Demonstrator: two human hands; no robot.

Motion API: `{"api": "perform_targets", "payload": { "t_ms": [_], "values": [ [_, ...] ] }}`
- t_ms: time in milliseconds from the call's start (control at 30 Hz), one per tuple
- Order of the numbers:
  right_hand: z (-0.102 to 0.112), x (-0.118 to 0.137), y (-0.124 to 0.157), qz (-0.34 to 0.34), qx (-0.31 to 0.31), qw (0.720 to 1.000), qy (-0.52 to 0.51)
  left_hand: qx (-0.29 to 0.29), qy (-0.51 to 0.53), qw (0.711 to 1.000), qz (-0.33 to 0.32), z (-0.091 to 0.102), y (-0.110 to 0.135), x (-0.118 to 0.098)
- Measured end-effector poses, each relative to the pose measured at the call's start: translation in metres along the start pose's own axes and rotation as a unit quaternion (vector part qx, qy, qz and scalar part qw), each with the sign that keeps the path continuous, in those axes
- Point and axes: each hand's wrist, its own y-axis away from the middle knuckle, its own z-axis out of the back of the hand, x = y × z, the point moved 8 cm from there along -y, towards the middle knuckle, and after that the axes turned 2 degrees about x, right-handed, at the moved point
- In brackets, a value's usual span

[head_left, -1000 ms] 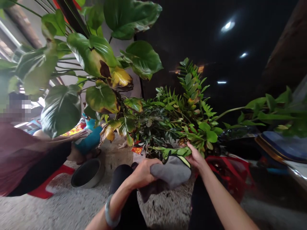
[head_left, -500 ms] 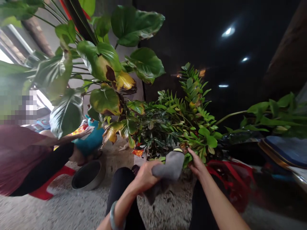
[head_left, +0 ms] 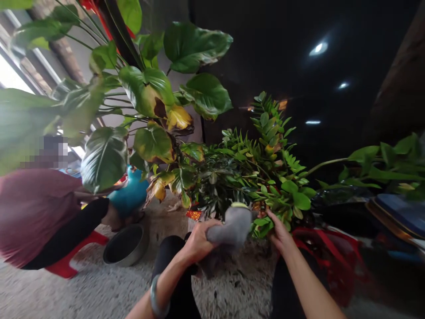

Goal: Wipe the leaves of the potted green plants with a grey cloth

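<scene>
My left hand [head_left: 198,243] is wrapped round a grey cloth [head_left: 236,225], sock-like in shape, with a pale yellow edge at its top. A darker part of the cloth hangs below, blurred. My right hand [head_left: 280,235] is closed at the front of the green leafy plant [head_left: 265,157], gripping a leafy stem [head_left: 262,225]; its thumb points up and its other fingers are partly hidden by leaves. The cloth is just left of this stem, and I cannot tell whether they touch.
A person in a maroon top [head_left: 43,208] sits on a red stool [head_left: 66,261] at left, beside a grey basin [head_left: 123,246] and a teal object [head_left: 133,188]. Large leaves [head_left: 109,155] overhang the left. A red basket-like item [head_left: 327,252] stands at right, below a blue-topped seat [head_left: 403,210].
The view has shifted, so the surroundings sit further right and slightly lower. The grey cloth has moved left relative to the plant and my right hand. Both hands keep their hold.
</scene>
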Motion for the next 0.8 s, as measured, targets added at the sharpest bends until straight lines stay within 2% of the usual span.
{"api": "perform_targets", "payload": {
  "t_ms": [33, 67, 133, 200, 267, 333, 367, 433, 500, 533, 567, 633, 700, 767, 800],
  "values": [
    [0.001, 0.001, 0.0, 0.002, 0.0, 1.0, 0.0, 0.007, 0.021, 0.999, -0.023, 0.003, 0.005, -0.006],
    [0.002, 0.002, -0.001, 0.005, 0.001, 1.0, -0.001, -0.012, 0.042, 0.998, -0.045, 0.013, 0.006, -0.014],
    [0.002, 0.003, -0.003, 0.011, 0.003, 1.0, -0.002, -0.116, 0.067, 0.988, -0.076, 0.048, -0.003, -0.029],
    [0.002, 0.002, -0.004, 0.013, 0.004, 1.0, 0.0, -0.23, 0.066, 0.966, -0.096, 0.079, -0.019, -0.037],
    [0.002, 0.0, -0.005, 0.013, 0.004, 1.0, 0.005, -0.294, 0.06, 0.948, -0.102, 0.09, -0.036, -0.034],
    [0.001, -0.001, -0.005, 0.013, 0.004, 1.0, 0.009, -0.281, 0.05, 0.955, -0.082, 0.076, -0.05, -0.02],
    [0.001, -0.001, -0.004, 0.014, 0.003, 1.0, 0.01, -0.244, 0.038, 0.967, -0.063, 0.062, -0.054, -0.011],
    [0.003, 0.0, -0.003, 0.016, 0.002, 1.0, 0.012, -0.119, 0.008, 0.992, -0.038, 0.027, -0.052, 0.001],
    [0.004, 0.001, -0.001, 0.017, -0.001, 1.0, 0.014, 0.006, -0.002, 0.999, -0.053, 0.001, -0.041, -0.002],
    [0.005, 0.001, -0.001, 0.017, -0.004, 1.0, 0.014, 0.04, 0.005, 0.996, -0.073, -0.002, -0.035, -0.01],
    [0.006, 0.002, -0.001, 0.016, -0.005, 1.0, 0.015, 0.05, 0.018, 0.994, -0.098, 0.001, -0.033, -0.021],
    [0.006, 0.002, -0.001, 0.014, -0.006, 1.0, 0.018, -0.007, 0.04, 0.989, -0.143, 0.025, -0.038, -0.047],
    [0.005, 0.002, -0.001, 0.01, -0.006, 1.0, 0.023, -0.109, 0.048, 0.978, -0.17, 0.054, -0.051, -0.066],
    [0.003, 0.001, -0.001, 0.008, -0.006, 1.0, 0.026, -0.186, 0.039, 0.968, -0.164, 0.068, -0.065, -0.069],
    [0.002, 0.001, -0.001, 0.007, -0.007, 1.0, 0.026, -0.202, 0.026, 0.968, -0.147, 0.067, -0.07, -0.063]
  ]
}}
